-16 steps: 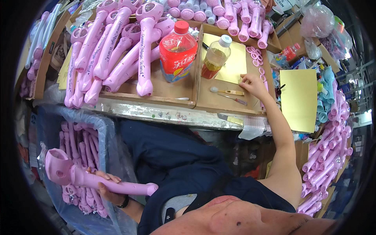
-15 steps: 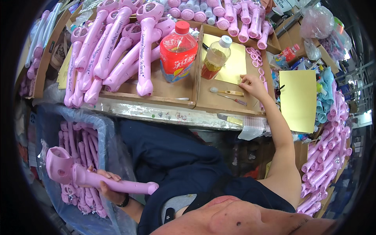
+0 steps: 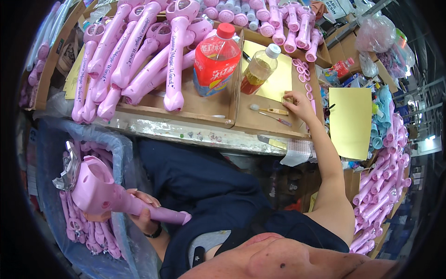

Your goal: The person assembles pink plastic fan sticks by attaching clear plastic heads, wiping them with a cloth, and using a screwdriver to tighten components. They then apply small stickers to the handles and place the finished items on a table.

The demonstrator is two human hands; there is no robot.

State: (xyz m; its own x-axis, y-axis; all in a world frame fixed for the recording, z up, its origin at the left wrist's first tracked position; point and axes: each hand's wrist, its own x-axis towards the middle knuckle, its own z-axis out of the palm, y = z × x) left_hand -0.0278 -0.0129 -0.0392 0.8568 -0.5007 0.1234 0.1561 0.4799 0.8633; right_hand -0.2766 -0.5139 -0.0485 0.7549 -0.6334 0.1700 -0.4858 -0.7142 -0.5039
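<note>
The left hand (image 3: 144, 209) is clenched around the handle of a pink toy wand (image 3: 111, 197), holding it low beside the lap, its hollow round head tilted out over the blue-lined bin (image 3: 116, 153) of more wands. The right hand (image 3: 301, 104) reaches across the counter (image 3: 186, 130), fingertips pressed on the yellow sheet (image 3: 274, 79) in the shallow cardboard tray, seemingly pinching something small (too small to tell what). A small brush (image 3: 269, 110) and a thin pick (image 3: 278, 119) lie just beside that hand, pink rings (image 3: 304, 76) near it, and the bottle of amber liquid (image 3: 258, 69) stands close. With attention split, the forearm could knock that bottle, or the one-handed wand could slip into the bin.
</note>
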